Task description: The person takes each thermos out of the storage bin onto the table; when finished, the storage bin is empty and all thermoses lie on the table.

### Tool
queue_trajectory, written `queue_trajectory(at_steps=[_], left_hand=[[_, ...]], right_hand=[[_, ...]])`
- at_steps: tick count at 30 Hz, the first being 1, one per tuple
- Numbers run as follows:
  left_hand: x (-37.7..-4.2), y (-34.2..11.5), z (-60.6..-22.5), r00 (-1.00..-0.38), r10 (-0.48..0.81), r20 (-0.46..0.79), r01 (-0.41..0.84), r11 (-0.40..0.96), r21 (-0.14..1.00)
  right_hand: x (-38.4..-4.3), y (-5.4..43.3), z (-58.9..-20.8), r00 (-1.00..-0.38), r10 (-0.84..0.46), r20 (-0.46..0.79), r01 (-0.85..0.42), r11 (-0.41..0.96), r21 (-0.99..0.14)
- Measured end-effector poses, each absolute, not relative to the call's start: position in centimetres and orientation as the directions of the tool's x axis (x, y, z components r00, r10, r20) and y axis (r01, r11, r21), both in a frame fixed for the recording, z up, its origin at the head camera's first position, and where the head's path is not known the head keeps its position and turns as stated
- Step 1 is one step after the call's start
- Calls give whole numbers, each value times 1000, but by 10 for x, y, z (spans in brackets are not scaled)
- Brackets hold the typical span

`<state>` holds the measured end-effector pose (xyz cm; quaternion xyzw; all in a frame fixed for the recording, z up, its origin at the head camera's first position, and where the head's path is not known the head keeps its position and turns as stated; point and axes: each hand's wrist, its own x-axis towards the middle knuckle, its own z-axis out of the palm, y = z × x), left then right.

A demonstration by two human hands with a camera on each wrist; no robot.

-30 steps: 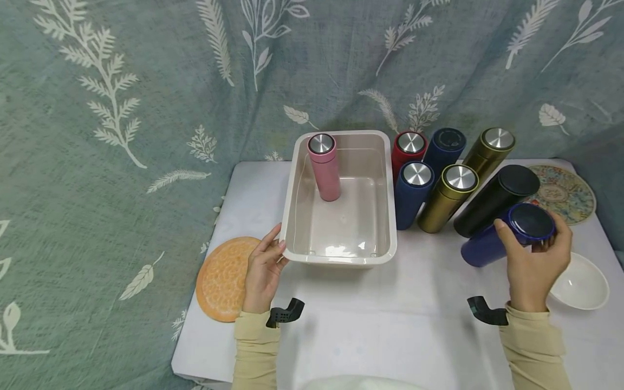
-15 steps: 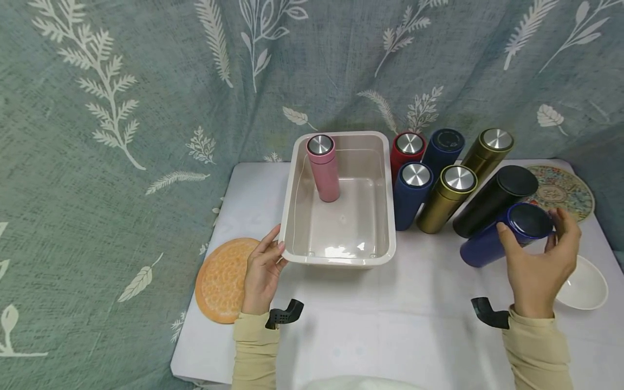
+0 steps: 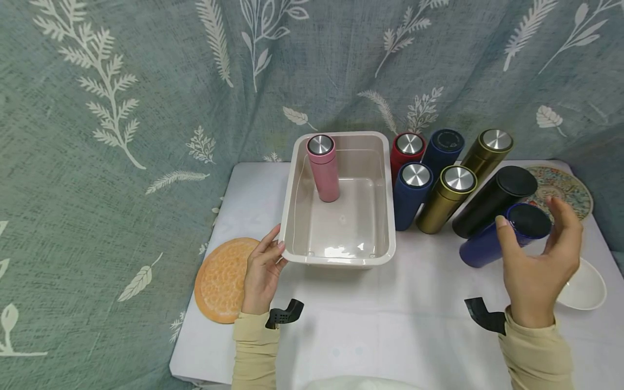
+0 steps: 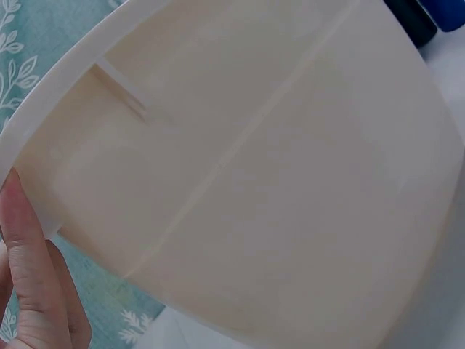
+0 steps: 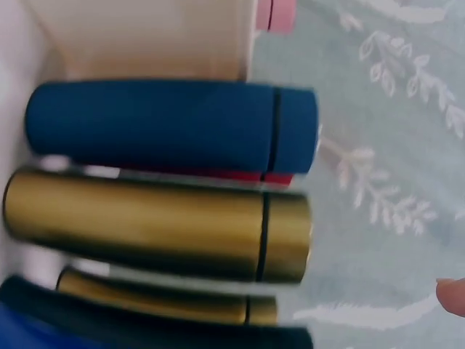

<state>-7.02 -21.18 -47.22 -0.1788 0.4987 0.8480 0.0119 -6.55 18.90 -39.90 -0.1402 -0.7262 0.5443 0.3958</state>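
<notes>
My right hand is spread beside the upper part of a glossy blue thermos with a dark lid. Its thumb reaches the near side of the lid, and the other fingers stand away on the far side. In the right wrist view only a fingertip shows at the right edge. My left hand touches the near left corner of a beige plastic basin with nearly straight fingers. The left wrist view shows fingers at the rim, against the outer wall. Inside the basin a pink thermos stands upright.
Right of the basin stand a red thermos, two dark blue ones, two gold ones and a black one. A patterned round mat and white bowl lie right; an orange round mat lies left.
My right hand's fingers have spread away from the blue thermos, and the hand has shifted slightly right. The thermos keeps its place. My left hand and the basin have not moved.
</notes>
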Motion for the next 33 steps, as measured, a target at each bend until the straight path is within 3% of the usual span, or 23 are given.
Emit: queue_trajectory(at_steps=[6, 12, 23, 33], left_hand=[[-70, -213, -473, -938, -156, -311, -197, -497, 845], [-69, -213, -473, -938, -156, -308, -197, -492, 848], [-70, -213, -473, -940, -156, -302, -191, -491, 850], [-70, -214, -474, -941, -154, -301, -191, -492, 849]], right_hand=[[-70, 168, -396, -722, 552, 416, -249, 354, -901], [-80, 147, -390, -777, 418, 471, -368, 306, -878], [-98, 101, -373, -820, 163, 549, -475, 340, -811], [-118, 66, -371, -864, 36, 501, -451, 387, -805]])
